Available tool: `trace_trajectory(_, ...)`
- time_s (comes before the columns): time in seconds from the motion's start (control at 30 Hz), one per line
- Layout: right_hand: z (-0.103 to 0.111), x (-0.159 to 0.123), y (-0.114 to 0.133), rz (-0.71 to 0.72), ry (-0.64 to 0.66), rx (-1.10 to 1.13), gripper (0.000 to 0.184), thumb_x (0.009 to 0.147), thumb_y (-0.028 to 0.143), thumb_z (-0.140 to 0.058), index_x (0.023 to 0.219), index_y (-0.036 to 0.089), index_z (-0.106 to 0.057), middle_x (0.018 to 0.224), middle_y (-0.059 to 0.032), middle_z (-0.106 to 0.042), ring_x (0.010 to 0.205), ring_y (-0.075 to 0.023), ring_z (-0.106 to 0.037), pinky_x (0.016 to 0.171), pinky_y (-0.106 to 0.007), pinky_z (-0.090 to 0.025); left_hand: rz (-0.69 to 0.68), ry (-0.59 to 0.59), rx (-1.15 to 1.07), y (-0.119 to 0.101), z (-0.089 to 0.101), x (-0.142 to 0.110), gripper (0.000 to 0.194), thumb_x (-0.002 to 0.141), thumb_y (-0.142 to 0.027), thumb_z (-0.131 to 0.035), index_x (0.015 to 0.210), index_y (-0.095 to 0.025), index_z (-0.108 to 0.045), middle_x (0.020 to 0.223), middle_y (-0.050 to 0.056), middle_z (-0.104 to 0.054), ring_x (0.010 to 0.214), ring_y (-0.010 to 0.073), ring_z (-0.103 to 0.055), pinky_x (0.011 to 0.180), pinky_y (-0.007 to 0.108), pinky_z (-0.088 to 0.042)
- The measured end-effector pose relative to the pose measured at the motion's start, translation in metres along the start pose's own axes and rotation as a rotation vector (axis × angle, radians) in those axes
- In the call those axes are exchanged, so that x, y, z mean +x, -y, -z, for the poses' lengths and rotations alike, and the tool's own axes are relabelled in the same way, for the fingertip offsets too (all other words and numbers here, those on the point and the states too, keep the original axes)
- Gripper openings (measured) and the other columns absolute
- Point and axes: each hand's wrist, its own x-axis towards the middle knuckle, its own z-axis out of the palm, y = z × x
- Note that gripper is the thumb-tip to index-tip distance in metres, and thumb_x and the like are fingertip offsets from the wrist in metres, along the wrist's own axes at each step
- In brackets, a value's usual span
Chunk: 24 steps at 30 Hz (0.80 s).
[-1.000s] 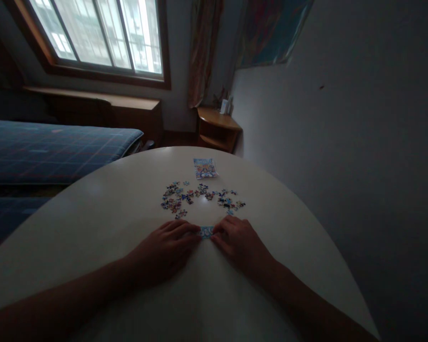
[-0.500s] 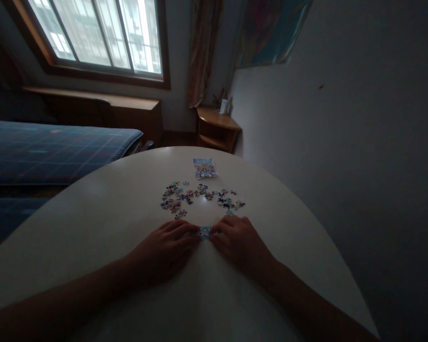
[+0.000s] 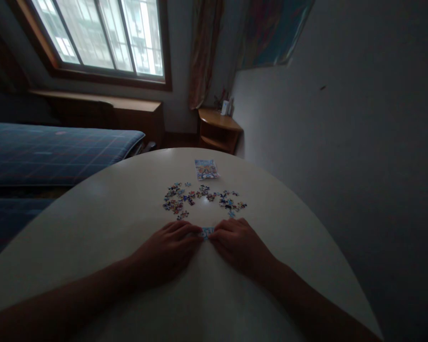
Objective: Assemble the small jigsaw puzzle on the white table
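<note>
Here, fingers close together, left hand (image 3: 171, 245) and right hand (image 3: 237, 243) pinch opposite ends of a blue puzzle strip (image 3: 207, 232)

We see a smooth, pale bench (image 3: 103, 218) (a soft sheen lies on it), card-like puzzle pieces (image 3: 173, 205), a plastic-looking packet (image 3: 206, 169), a cloth-covered mattress (image 3: 64, 149), a glossy wooden cabinet (image 3: 219, 119), a matt wall (image 3: 342, 152) and a shiny poster (image 3: 274, 35).
</note>
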Motion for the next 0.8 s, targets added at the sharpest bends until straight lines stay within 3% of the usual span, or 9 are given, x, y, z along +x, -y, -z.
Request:
trace_trajectory(0.3,-0.001,0.014,-0.008,-0.077,-0.024,0.098,0.009,0.087,0.018,-0.065,0.091,0.021,-0.073,0.088,-0.0028,-0.073,0.083,-0.0172,-0.065,0.079,-0.032,-0.042,0.001,-0.011,0.003,0.0,-0.002,0.0,0.032,0.092,-0.014,-0.048,0.123,-0.02,-0.057,0.126,0.01,-0.062,0.113,0.0236,-0.057,0.098,0.044,-0.05)
trace_trajectory(0.47,0.001,0.066,-0.028,-0.245,-0.029,0.084,0.012,0.086,0.02,-0.064,0.091,0.02,-0.075,0.091,-0.0043,-0.074,0.08,-0.0159,-0.065,0.077,-0.028,-0.046,0.013,0.015,0.002,-0.001,-0.001,0.001,0.034,0.09,-0.013,-0.049,0.123,-0.02,-0.057,0.129,0.01,-0.061,0.116,0.0258,-0.055,0.098,0.047,-0.05)
trace_trajectory(0.6,0.0,0.122,-0.039,-0.349,0.056,0.034,0.018,0.089,0.027,-0.062,0.098,0.02,-0.076,0.101,-0.0056,-0.075,0.092,-0.0179,-0.067,0.083,-0.026,-0.046,0.014,-0.001,-0.01,-0.001,-0.003,0.002,0.034,0.09,-0.014,-0.049,0.122,-0.02,-0.057,0.127,0.01,-0.061,0.115,0.0253,-0.055,0.099,0.046,-0.049)
trace_trajectory(0.67,-0.006,0.145,-0.041,-0.374,0.1,0.032,0.016,0.085,0.027,-0.065,0.095,0.02,-0.077,0.096,-0.0054,-0.077,0.089,-0.0181,-0.068,0.078,-0.025,-0.047,0.018,-0.007,-0.018,0.0,-0.005,0.003,0.033,0.09,-0.015,-0.05,0.122,-0.02,-0.057,0.127,0.01,-0.061,0.114,0.0248,-0.055,0.1,0.045,-0.049)
trace_trajectory(0.8,-0.018,0.172,-0.041,-0.455,0.147,0.009,0.018,0.08,0.027,-0.07,0.093,0.018,-0.077,0.096,-0.0079,-0.077,0.088,-0.0197,-0.069,0.073,-0.024,-0.047,0.03,0.007,-0.024,-0.001,-0.006,0.003,0.032,0.091,-0.016,-0.051,0.121,-0.02,-0.058,0.128,0.009,-0.061,0.114,0.0252,-0.054,0.101,0.045,-0.048)
